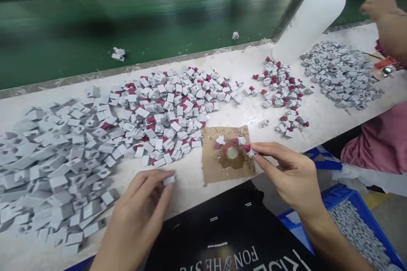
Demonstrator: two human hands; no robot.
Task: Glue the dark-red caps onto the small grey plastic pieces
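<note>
Between the thumb and forefinger of my left hand (140, 207) is a small light-grey plastic block (169, 180), just above the white tabletop. My right hand (289, 173) pinches a small grey-and-maroon plastic piece (249, 150) over the right side of a brown cardboard square (211, 172). A shallow round dish (232, 153) with a red rim sits on the cardboard in a wet, shiny patch. Two more grey-and-maroon pieces lie beside the dish. Left of the cardboard spreads a large heap of grey blocks (63, 169), many toward its right with maroon parts.
A smaller grey-and-maroon pile (282, 84) and a grey parts pile (341, 72) lie to the right. A white squeeze bottle (313, 21) leans behind them. Beyond runs a green conveyor belt (178, 21). Another person's arm (389, 29) is at far right, above a blue bin (365, 216).
</note>
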